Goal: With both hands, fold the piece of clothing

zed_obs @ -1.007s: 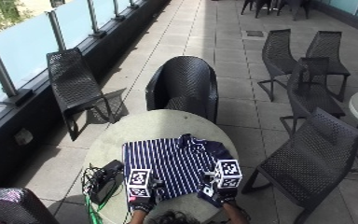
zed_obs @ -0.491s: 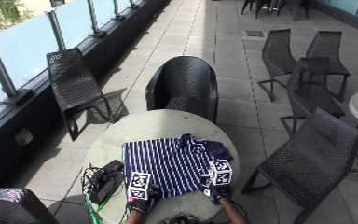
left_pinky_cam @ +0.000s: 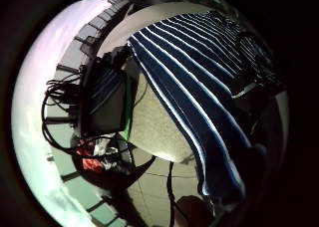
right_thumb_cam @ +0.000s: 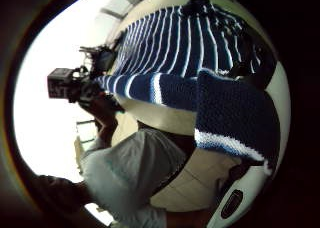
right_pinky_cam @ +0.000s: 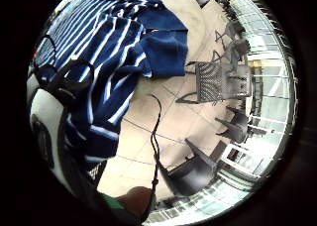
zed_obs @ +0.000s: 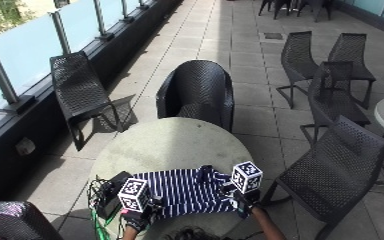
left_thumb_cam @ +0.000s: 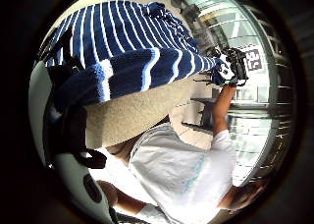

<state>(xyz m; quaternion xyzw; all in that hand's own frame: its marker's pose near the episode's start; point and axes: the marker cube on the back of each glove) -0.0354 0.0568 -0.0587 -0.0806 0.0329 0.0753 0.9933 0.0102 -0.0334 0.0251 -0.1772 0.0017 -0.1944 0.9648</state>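
A navy sweater with white stripes [zed_obs: 187, 192] lies on the near part of a round pale table [zed_obs: 172, 145], its near hem hanging just over the table's near edge. The person's left hand [zed_obs: 137, 218] is at the near left corner of the garment and the right hand [zed_obs: 240, 199] at the near right corner; in the thumb-side palm views the knitted hem runs from one hand to the other along the table edge, and each hand appears to pinch its corner of the hem, fingers curled round the cloth. The exact finger positions are partly hidden by the gloves.

As a judgement, the fold is at an early stage: the body of the sweater looks spread roughly flat, with something bunched at its far edge, probably the collar or a sleeve, and no clean lengthwise or crosswise fold shows yet. What seems left is to carry the held hem over toward the far edge, then tidy the sleeves and halve it again. A dark device with cables [zed_obs: 109, 192] sits just left of the garment on the table
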